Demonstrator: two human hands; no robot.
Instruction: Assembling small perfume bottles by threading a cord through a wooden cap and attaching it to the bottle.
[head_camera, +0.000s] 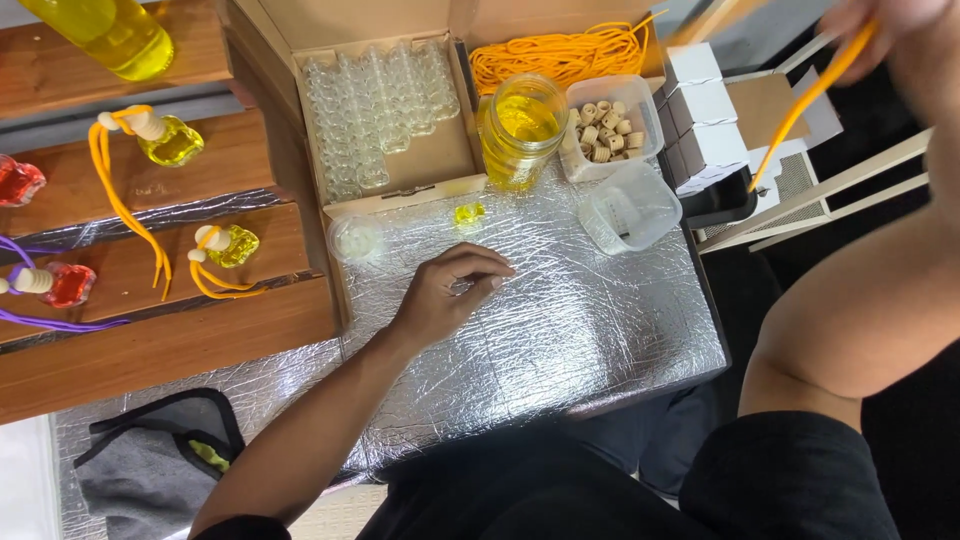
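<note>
My left hand (449, 288) rests on the silver foil table (560, 320) with its fingers curled; whether something small lies under the fingertips I cannot tell. Just beyond it stands a tiny bottle of yellow liquid (468, 213). My right hand (880, 30) is raised at the top right corner, pinching an orange cord (805, 105) that hangs down to the left. A glass jar of yellow liquid (520, 130) stands at the back, next to a clear tub of wooden caps (608, 125).
A cardboard box holds several empty small glass bottles (375, 110) and a coil of orange cord (560, 55). An empty clear tub (630, 208) and a round lid (352, 238) sit on the foil. Finished bottles with cords (225, 245) lie on wooden steps at left.
</note>
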